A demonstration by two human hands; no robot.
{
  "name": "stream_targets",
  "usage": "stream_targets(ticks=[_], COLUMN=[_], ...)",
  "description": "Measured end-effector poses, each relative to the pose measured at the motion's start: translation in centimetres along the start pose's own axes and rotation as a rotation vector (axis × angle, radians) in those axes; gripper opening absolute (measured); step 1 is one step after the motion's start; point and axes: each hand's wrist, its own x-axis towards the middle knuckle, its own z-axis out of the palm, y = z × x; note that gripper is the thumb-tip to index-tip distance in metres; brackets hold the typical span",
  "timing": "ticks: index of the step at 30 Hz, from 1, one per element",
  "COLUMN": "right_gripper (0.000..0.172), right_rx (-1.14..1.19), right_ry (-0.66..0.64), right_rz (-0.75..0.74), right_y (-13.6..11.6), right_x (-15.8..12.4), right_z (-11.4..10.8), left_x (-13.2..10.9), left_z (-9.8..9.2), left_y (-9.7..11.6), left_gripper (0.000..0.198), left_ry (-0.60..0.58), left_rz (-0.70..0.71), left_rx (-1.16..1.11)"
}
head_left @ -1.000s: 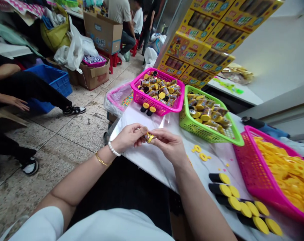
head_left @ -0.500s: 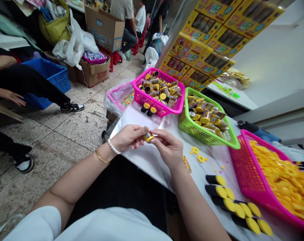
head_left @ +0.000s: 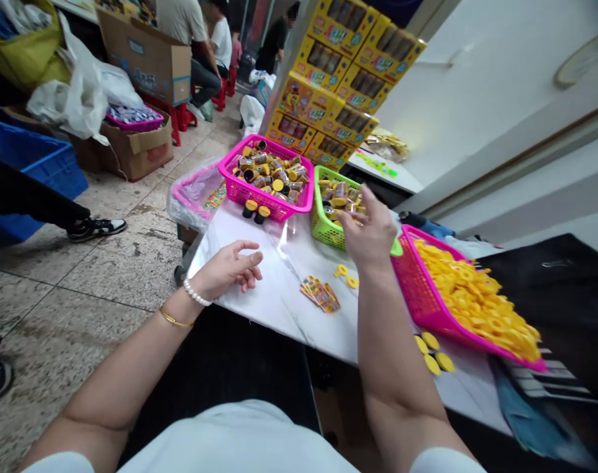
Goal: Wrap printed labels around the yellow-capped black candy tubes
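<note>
My left hand (head_left: 230,270) hovers over the front left of the white table (head_left: 259,299) with nothing in it, thumb and fingers apart and loosely curled. Over the near right side of the green basket (head_left: 328,231) is my right hand (head_left: 370,230), its fingers spread and nothing visible between them. Small yellow-and-black tubs in clear wrappers (head_left: 336,192) fill that basket, partly hidden by the hand. Several printed yellow cards (head_left: 320,293) lie fanned out on the table between my hands. Beside them are yellow plastic rings with small tabs (head_left: 351,282).
A pink basket of small tubs (head_left: 272,207) stands behind, with two black tubs with yellow lids (head_left: 255,211) before it. At right, another pink basket (head_left: 412,282) holds yellow rings; yellow-lidded tubs (head_left: 444,361) lie near it. Yellow display boxes (head_left: 323,105) are stacked behind. Other people sit farther back.
The small yellow tub that both hands held is out of them. My right hand has moved away to the green basket; my left hand has opened. The view has turned right, showing the cards.
</note>
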Motion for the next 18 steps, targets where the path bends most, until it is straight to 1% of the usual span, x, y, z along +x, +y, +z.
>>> stream_targets(ticks=[1, 3, 6, 7, 9, 11, 14, 16, 18], right_gripper=[0.036, 0.023, 0.021, 0.022, 0.023, 0.023, 0.023, 0.022, 0.019], right_rx=[-0.076, -0.171, -0.216, -0.201, -0.149, -0.11, -0.1, -0.1, -0.063], right_ry=[-0.049, -0.185, -0.401, -0.442, -0.467, -0.445, -0.415, -0.396, -0.325], right_rz=[-0.012, -0.029, 0.022, 0.054, 0.1, 0.097, 0.055, 0.036, 0.012], right_y=[0.3, 0.7, 1.4, 1.7, 2.5, 3.1, 3.3, 2.6, 1.0], right_x=[-0.7, -3.8, -9.6, -11.1, -13.0, -13.5, -12.9, -12.2, -11.5], right_z=[-0.8, -2.1, -3.5, -3.8, -3.9, -3.7, -3.4, -3.0, -2.4], left_x=[0.0, 0.0, 0.0, 0.0, 0.0, 0.1, 0.3, 0.3, 0.4], left_z=[0.0, 0.1, 0.2, 0.2, 0.4, 0.7, 1.4, 2.1, 2.8], left_y=[-0.1, -0.2, -0.1, -0.1, 0.0, 0.1, 0.0, -0.2, -0.4], left_gripper=[0.079, 0.07, 0.056, 0.052, 0.048, 0.044, 0.039, 0.037, 0.037], left_ry=[-0.003, -0.008, -0.016, -0.016, -0.006, 0.032, 0.103, 0.15, 0.191], left_rz=[0.009, 0.019, 0.019, 0.016, 0.009, 0.013, 0.042, 0.066, 0.096], left_rx=[0.006, 0.016, 0.047, 0.06, 0.083, 0.109, 0.163, 0.197, 0.213])
